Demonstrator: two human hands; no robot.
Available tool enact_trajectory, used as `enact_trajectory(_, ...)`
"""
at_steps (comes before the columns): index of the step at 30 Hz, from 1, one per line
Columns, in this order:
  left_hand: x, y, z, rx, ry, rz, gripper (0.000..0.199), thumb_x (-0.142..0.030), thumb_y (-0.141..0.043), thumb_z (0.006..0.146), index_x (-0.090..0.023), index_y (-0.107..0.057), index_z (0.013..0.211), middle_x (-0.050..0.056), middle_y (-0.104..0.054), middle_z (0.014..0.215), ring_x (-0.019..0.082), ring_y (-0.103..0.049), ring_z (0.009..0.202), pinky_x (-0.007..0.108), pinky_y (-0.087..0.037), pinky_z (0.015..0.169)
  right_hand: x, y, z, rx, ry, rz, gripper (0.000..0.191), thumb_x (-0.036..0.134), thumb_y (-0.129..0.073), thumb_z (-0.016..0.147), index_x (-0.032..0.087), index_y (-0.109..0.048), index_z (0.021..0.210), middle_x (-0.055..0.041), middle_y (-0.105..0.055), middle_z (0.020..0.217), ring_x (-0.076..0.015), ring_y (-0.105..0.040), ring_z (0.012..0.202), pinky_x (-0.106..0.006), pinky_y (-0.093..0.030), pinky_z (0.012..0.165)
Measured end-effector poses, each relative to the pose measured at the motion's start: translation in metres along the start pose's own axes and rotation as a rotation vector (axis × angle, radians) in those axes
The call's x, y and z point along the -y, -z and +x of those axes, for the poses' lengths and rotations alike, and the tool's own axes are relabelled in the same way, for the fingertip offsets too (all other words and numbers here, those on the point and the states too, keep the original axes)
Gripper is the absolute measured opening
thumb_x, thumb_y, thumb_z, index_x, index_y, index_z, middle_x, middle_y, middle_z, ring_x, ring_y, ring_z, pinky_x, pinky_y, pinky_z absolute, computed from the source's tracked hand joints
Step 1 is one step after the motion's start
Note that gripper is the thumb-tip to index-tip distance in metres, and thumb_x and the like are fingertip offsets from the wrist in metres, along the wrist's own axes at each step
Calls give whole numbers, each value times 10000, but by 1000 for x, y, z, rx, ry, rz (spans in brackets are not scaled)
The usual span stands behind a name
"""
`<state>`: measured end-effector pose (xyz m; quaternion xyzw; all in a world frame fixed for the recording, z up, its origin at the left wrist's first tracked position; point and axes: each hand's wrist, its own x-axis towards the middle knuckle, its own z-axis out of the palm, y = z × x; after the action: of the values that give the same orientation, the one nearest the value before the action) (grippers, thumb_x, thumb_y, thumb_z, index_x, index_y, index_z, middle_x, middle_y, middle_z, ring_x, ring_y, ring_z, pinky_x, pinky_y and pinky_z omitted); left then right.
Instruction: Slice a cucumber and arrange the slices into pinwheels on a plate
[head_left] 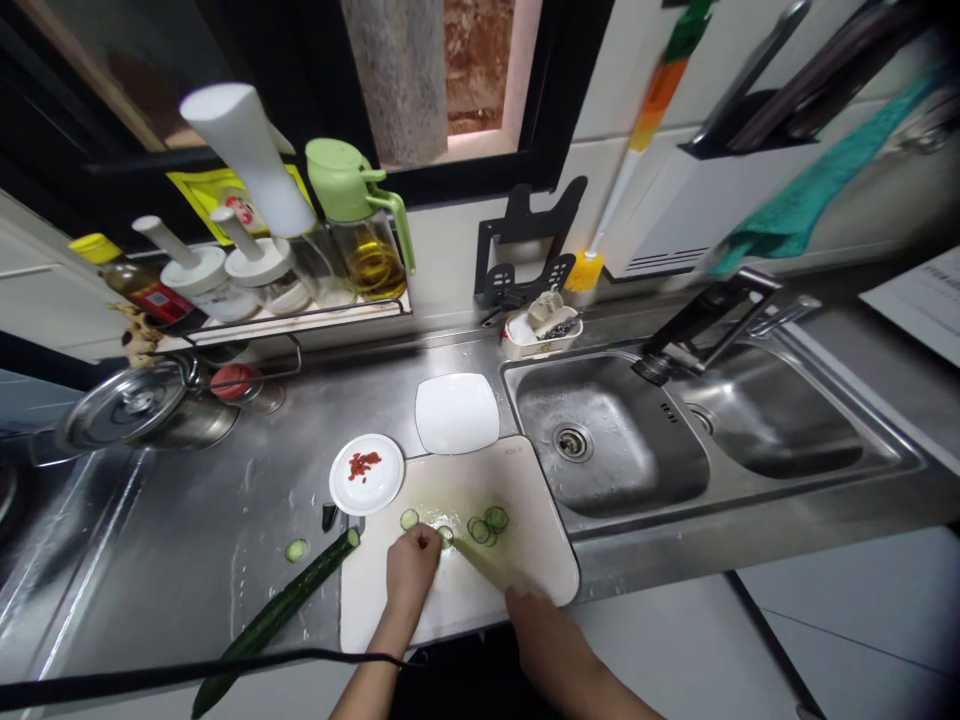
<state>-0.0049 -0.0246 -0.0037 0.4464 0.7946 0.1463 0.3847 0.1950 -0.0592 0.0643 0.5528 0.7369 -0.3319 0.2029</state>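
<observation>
Left hand (pixel 411 568) rests knuckles-up on the cutting board (pixel 525 480), fingers curled together and pressing down on a small cucumber piece (pixel 445 533) at its fingertips. My right hand (pixel 534 612) sits at the board's near right edge, closed around the handle of a knife (pixel 480 562); the blade is motion-blurred, its long axis running up and left from the right hand toward the left fingertips. Cut cucumber slices (pixel 486 524) lie flat just beyond the blade, one more slice to the left of the left hand. I note the whole cucumber (pixel 277 612) lying half off the board's left edge on the steel bench (pixel 187 540), its long axis diagonal, cut end pointing up-right toward the left hand. A small white dish (pixel 367 474) touches the board's far left corner.
</observation>
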Motion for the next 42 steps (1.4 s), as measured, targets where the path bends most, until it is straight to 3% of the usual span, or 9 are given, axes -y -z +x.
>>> enact_trajectory(6,7,10,0,-90,12,-35,256,-368,-499,765,-197,-677,698,-7,-663,618,136,-586,621,200,-383,616,-13,-8,-4,-46,12,31,480,13,-316,789,131,-638,1125,-118,-699,988,-228,-646,883,-263,-476,725)
enact_trajectory(14,24,33,15,-197,102,-25,280,-389,-489,755,-198,-692,776,33,-707,718,180,-617,675,243,-405,651,-10,-5,-5,-10,-13,22,501,-4,-322,782,129,-610,1170,-127,-682,1054,-223,-635,944,-262,-468,783)
enact_trajectory(19,17,31,15,-261,7,-70,297,-368,-523,747,-192,-674,933,41,-700,805,168,-618,718,250,-428,699,-7,-1,-8,-7,-23,24,474,-4,-329,797,134,-612,1150,-137,-674,1070,-239,-628,965,-291,-469,798)
enact_trajectory(22,0,22,14,-152,-165,-99,261,-340,-523,764,-189,-676,911,34,-678,813,146,-588,694,242,-428,688,-6,0,-8,-2,-12,39,446,10,-342,813,131,-604,1153,-139,-673,1065,-247,-632,960,-308,-474,792)
enact_trajectory(25,-24,11,16,82,-348,-46,129,-240,-548,743,-184,-663,760,4,-631,722,117,-548,662,214,-398,651,-4,0,-8,9,-8,7,424,10,-344,821,121,-609,1133,-139,-682,1024,-242,-641,937,-301,-480,776)
enact_trajectory(29,-50,-4,22,276,-392,94,142,-95,-581,641,-178,-646,736,-10,-599,726,105,-525,685,198,-361,637,-2,3,-10,0,-1,-43,430,29,-338,836,100,-575,1188,-154,-678,1016,-241,-643,913,-286,-484,731)
enact_trajectory(34,-60,-15,27,345,-434,197,201,-74,-579,624,-194,-654,767,-5,-590,757,114,-514,708,208,-351,655,-4,-1,-11,-16,15,-45,429,22,-333,837,109,-583,1174,-143,-672,1045,-234,-634,939,-270,-475,747)
enact_trajectory(42,-67,-15,26,370,-444,261,226,-72,-564,632,-202,-664,788,6,-602,779,126,-525,734,213,-362,670,-6,-7,-9,-11,15,-59,463,-15,-336,812,105,-565,1196,-150,-670,1045,-220,-637,922,-261,-462,747)
